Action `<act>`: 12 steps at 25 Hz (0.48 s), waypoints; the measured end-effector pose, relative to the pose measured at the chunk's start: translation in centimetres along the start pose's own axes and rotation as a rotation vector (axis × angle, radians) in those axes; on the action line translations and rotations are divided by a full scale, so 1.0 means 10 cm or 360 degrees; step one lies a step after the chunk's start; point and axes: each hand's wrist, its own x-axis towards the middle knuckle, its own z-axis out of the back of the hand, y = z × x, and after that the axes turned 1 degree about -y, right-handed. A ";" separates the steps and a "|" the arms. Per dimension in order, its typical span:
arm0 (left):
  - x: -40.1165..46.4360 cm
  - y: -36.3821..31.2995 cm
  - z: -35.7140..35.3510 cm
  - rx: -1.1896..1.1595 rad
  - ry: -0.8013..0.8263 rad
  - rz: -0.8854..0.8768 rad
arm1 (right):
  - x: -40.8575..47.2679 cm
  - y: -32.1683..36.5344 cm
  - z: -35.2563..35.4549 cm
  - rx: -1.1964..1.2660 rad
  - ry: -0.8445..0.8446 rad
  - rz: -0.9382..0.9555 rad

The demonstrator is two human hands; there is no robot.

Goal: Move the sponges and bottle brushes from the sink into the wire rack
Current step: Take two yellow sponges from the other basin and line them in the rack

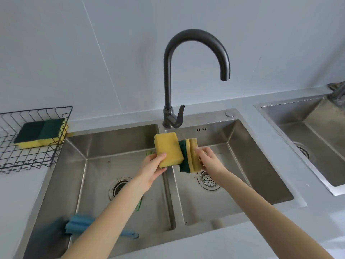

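Four sponges show, two in the wire rack (28,139) and two held over the sink (168,200), plus seemingly two bottle brushes, one mostly hidden.

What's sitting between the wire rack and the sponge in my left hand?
Head view: only the bare left sink basin lies between wire rack and sponge.

The grey counter (24,193) carries a wire rack (28,144) beside the double sink (169,193).
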 end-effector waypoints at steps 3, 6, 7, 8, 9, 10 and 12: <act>-0.07 -0.10 0.21 -0.0052 -0.0024 -0.0018 | 0.01 0.07 -0.19 0.0237 0.0084 0.0043; -0.10 -0.17 0.41 -0.0092 -0.0024 -0.0004 | 0.02 0.11 -0.34 0.0305 0.0146 0.0006; -0.11 -0.17 0.46 -0.0107 -0.0025 0.0008 | 0.02 0.12 -0.38 0.0327 0.0172 -0.0017; -0.12 -0.17 0.51 -0.0117 -0.0027 0.0021 | 0.02 0.12 -0.41 0.0354 0.0210 -0.0037; -0.13 -0.17 0.57 -0.0124 -0.0028 0.0029 | 0.02 0.12 -0.46 0.0382 0.0256 -0.0057; -0.14 -0.17 0.63 -0.0126 -0.0028 0.0034 | 0.02 0.12 -0.51 0.0393 0.0302 -0.0076; -0.15 -0.18 0.73 -0.0128 -0.0032 0.0034 | 0.00 0.13 -0.60 0.0346 0.0377 -0.0094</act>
